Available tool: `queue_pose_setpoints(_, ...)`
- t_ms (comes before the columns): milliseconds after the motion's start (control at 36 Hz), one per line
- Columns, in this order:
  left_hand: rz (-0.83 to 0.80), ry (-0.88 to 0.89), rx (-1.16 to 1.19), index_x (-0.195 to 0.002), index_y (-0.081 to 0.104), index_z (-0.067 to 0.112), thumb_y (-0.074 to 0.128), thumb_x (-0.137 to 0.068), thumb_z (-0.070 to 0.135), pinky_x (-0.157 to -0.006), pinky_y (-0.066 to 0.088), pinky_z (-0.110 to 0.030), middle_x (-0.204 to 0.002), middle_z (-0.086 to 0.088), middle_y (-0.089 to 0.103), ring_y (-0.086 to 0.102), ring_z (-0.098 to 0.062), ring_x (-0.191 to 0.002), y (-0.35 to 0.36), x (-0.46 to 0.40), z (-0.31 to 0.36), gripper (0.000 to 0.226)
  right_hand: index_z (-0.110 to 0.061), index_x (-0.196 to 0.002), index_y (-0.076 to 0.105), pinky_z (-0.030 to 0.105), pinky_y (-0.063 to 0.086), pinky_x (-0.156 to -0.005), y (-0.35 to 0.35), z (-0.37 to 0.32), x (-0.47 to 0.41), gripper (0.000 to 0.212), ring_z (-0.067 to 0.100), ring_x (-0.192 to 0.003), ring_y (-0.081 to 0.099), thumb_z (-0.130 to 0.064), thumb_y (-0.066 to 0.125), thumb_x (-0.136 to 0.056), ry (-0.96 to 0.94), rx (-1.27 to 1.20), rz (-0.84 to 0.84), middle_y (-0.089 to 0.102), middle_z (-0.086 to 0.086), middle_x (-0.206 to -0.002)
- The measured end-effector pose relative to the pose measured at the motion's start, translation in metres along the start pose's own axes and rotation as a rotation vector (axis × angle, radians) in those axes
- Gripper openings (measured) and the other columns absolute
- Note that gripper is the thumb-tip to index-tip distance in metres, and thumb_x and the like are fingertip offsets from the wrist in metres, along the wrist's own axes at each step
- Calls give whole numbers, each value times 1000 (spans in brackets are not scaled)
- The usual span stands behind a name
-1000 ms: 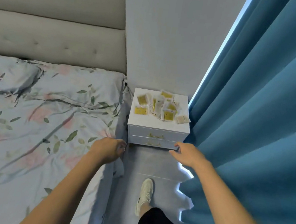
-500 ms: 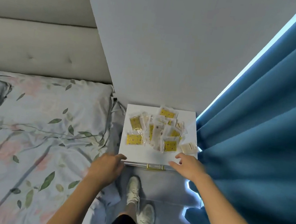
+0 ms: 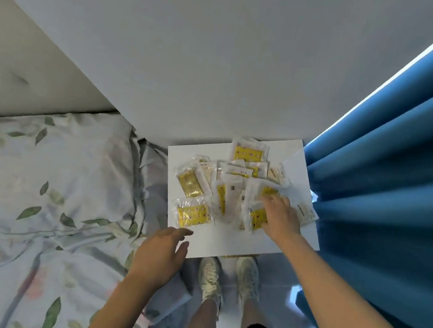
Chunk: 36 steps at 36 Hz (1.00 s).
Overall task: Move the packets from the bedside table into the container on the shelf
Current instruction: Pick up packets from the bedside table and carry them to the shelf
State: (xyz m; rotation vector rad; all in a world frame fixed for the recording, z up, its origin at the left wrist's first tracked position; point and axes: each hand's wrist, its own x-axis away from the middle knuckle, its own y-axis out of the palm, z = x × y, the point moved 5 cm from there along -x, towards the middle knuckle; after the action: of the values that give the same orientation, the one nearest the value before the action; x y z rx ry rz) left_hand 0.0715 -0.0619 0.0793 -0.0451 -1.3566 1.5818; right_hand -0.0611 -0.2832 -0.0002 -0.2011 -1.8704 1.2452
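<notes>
Head view: packets [image 3: 230, 186] all still piled on the white surface [image 3: 229, 245], between bed [image 3: 40, 195] and curtain [image 3: 387, 172]. Nothing moved yet as far as I can see; shelf and container not in frame. Right hand [image 3: 280, 216] lies on the pile's right side, fingers down among the packets; can't tell if the grip has closed on one. Left hand [image 3: 161, 253] hovers at the near-left edge, fingers relaxed, holding nothing. Packet print too blurred to read.

White bedside table [image 3: 229, 248], clear packets [image 3: 234, 188] with yellow fillings, some perhaps red-dotted, pale bedsheet [image 3: 40, 195] at lower left printed with green leaves and faded pink blooms, blue curtain [image 3: 399, 188] at right, grey-white wall [image 3: 197, 51], beige headboard [image 3: 29, 70], whitish shoes [image 3: 211, 281].
</notes>
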Motion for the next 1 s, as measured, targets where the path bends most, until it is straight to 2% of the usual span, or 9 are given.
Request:
queue_pose_setpoints(194,-23,-9,86,-132,50,34,44,-98,31,-84,44,-26,-121,11,59,54,-13,-109,39,-33,-4,35,-28,-130,45,39,44,-91,52,14,-35,62,30,-120,42,-14,72,-76,-35,48,87,46,5,-132)
queue_pose_setpoints(361,-50,-16,210,-133,48,32,49,-97,28,-88,46,-24,-123,11,58,54,-8,-110,73,-58,4,37,-20,-94,67,43,45,-76,74,17,-43,55,29,-88,60,-21,92,-46,-120,109,268,63,4,-93)
queue_pose_setpoints(472,-91,-84,443,-138,42,25,61,-90,26,-85,43,-20,-126,6,54,52,-6,-101,91,-70,24,51,-20,-100,67,38,21,-87,70,15,-31,35,24,-94,63,-26,82,-69,-162,-112,314,70,-4,-93)
queue_pose_setpoints(611,-96,-218,779,-145,29,18,75,-79,32,-91,41,-24,-134,7,41,44,-6,-115,104,-81,44,82,-20,-101,57,25,51,-77,47,9,-5,25,10,-85,62,-18,73,-82,121,-1092,123,64,-12,-90)
queue_pose_setpoints(694,-130,-249,1018,-138,38,18,77,-76,25,-87,46,-23,-128,9,51,54,-8,-113,104,-86,56,74,-25,-97,60,26,57,-74,45,-4,4,22,13,-89,68,-11,69,-84,199,-1481,-48,70,-4,-96)
queue_pose_setpoints(778,-161,-213,1203,-110,65,10,72,-80,12,-70,55,-22,-100,-3,74,71,-19,-90,100,-86,65,31,-20,-92,63,33,57,-81,40,-8,11,7,19,-90,69,-24,64,-87,153,-1464,-75,72,7,-91)
queue_pose_setpoints(861,-139,-182,1211,-94,71,13,69,-83,11,-67,55,-22,-88,-3,77,73,-17,-81,96,-85,65,12,-20,-86,65,26,56,-70,42,27,7,3,12,-71,67,-22,66,-85,319,-1524,187,70,0,-78)
queue_pose_setpoints(944,-86,-200,1200,-92,70,16,69,-83,12,-65,55,-19,-86,0,77,73,-14,-78,92,-88,60,10,-20,-101,59,42,53,-88,62,86,5,35,20,-96,64,-23,80,-73,717,-1330,537,67,2,-103)
queue_pose_setpoints(1000,-64,-199,1185,-96,66,18,68,-84,11,-64,55,-17,-88,1,76,73,-11,-79,90,-89,57,14,-12,-123,53,46,45,-97,76,109,2,68,32,-118,52,-26,86,-65,930,-1130,535,56,14,-126)
